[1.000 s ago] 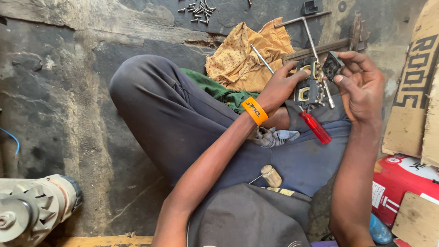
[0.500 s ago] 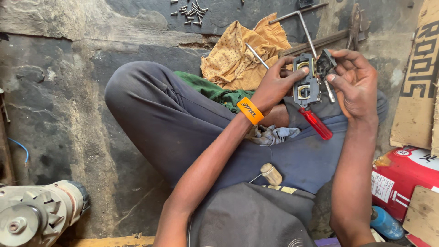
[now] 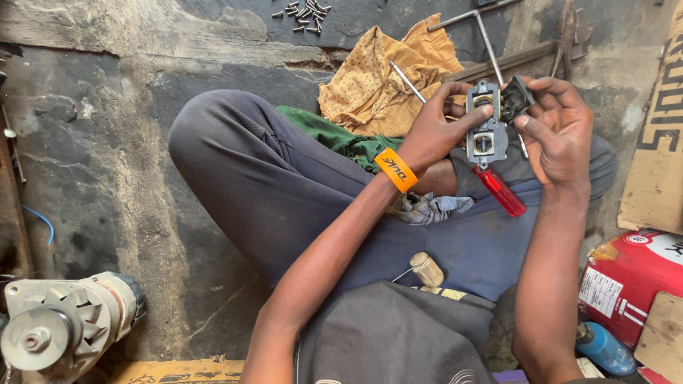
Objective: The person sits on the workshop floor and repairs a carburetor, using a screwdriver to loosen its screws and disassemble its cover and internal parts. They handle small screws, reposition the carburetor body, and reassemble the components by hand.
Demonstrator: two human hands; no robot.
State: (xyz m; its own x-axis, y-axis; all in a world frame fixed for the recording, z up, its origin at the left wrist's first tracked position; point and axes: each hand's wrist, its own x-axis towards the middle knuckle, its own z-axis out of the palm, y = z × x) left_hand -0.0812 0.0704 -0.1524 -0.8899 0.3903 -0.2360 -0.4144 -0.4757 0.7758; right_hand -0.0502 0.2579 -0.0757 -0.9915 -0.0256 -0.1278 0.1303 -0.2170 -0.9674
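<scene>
Both hands have lifted the small grey metal part a little higher in view than half a second ago, and the alternator at the lower left has slid further into the corner of the picture. From the left, that alternator lies on the stained concrete floor, with a blue wire just above it. Loose screws sit in a small heap at the top, near a crumpled yellow cloth. A green rag lies against the person's bent knee. The left hand, with an orange wristband below it, is closed around the grey part, thumb across its face. A red-handled screwdriver hangs below the part, over the lap. The right hand pinches a small black piece just beside the grey part's top edge, touching it. A wooden-handled tool rests on the lap. At the far right a red canister stands beside a blue bottle.
</scene>
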